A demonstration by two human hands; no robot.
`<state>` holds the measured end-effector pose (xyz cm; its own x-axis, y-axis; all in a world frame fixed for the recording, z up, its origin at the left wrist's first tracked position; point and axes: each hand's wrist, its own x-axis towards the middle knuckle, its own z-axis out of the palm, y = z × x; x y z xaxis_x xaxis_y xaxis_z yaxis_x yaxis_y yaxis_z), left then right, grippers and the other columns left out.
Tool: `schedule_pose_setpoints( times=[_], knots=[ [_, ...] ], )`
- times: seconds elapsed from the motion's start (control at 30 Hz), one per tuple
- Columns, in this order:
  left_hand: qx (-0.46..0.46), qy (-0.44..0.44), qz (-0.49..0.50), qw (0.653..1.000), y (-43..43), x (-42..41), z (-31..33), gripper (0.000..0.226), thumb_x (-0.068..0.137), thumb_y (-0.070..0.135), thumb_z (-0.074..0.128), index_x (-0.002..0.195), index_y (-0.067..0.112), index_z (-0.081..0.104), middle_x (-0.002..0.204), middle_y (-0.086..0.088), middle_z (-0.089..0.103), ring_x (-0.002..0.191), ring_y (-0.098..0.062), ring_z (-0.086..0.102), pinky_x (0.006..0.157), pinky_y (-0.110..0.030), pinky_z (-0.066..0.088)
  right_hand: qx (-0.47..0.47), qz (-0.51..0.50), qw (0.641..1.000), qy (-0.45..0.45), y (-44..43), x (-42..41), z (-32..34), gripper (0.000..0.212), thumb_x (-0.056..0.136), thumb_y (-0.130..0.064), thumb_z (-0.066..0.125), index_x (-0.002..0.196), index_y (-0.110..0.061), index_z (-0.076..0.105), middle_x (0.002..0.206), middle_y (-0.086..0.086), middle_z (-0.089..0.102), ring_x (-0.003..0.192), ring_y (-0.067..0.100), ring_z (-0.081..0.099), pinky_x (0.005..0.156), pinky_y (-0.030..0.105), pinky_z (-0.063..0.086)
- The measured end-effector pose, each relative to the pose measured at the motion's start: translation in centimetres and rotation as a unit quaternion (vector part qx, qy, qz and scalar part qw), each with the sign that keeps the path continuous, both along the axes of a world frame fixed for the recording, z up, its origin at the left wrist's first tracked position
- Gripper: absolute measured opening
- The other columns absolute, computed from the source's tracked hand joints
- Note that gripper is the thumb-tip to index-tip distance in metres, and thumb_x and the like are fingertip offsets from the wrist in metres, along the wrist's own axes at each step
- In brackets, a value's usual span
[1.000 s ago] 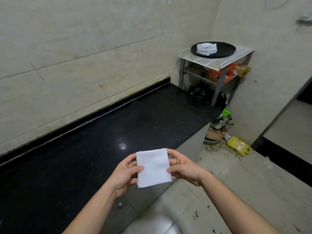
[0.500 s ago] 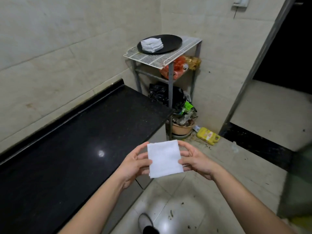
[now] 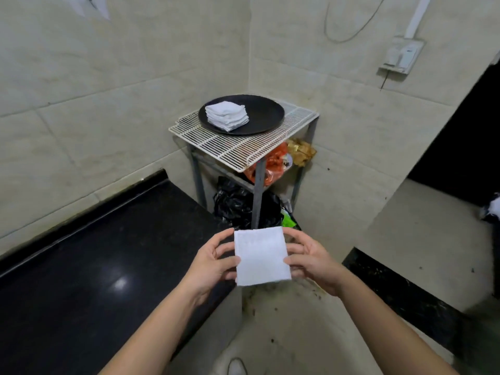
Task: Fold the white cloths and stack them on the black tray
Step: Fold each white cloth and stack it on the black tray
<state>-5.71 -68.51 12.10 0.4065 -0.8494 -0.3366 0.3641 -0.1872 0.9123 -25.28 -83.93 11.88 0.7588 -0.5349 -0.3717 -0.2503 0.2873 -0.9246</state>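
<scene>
In front of the wire rack (image 3: 243, 147), we hold a folded white cloth (image 3: 261, 255) flat between both hands, left hand (image 3: 213, 262) and right hand (image 3: 311, 262) pinching its side edges. Over the last second we have turned from the black bench (image 3: 94, 253) toward the rack, now straight ahead. On it sits the black tray (image 3: 266, 112) with the stack of cloths (image 3: 226, 115); placing comes next, we judge.
</scene>
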Motion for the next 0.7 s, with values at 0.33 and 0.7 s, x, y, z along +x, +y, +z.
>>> schedule_pose_setpoints(
  times=[0.33, 0.7],
  knots=[
    [-0.028, -0.047, 0.031, 0.998, -17.3, 10.1, 6.6, 0.054, 0.087, -0.012, 0.062, 0.129, 0.02, 0.056, 0.116, -0.007, 0.072, 0.102, -0.029, 0.07, 0.066, -0.034, 0.058, -0.057, -0.027, 0.997, -0.042, -17.3, 10.6, 5.5, 0.063, 0.091, 0.007, 0.06, 0.142, -0.029, 0.048, 0.117, 0.005, 0.073, 0.098, 0.017, 0.071, 0.063, 0.024, 0.055],
    [-0.025, -0.112, 0.181, 0.977, -35.1, 17.3, 9.2, 0.049, 0.086, -0.008, 0.067, 0.126, 0.017, 0.055, 0.107, -0.009, 0.074, 0.079, -0.02, 0.07, 0.057, -0.028, 0.054, -0.095, 0.041, 0.993, -0.054, -38.4, 22.6, 8.1, 0.064, 0.091, 0.002, 0.062, 0.143, -0.03, 0.044, 0.121, 0.001, 0.071, 0.102, 0.02, 0.072, 0.072, 0.033, 0.06]
  ],
)
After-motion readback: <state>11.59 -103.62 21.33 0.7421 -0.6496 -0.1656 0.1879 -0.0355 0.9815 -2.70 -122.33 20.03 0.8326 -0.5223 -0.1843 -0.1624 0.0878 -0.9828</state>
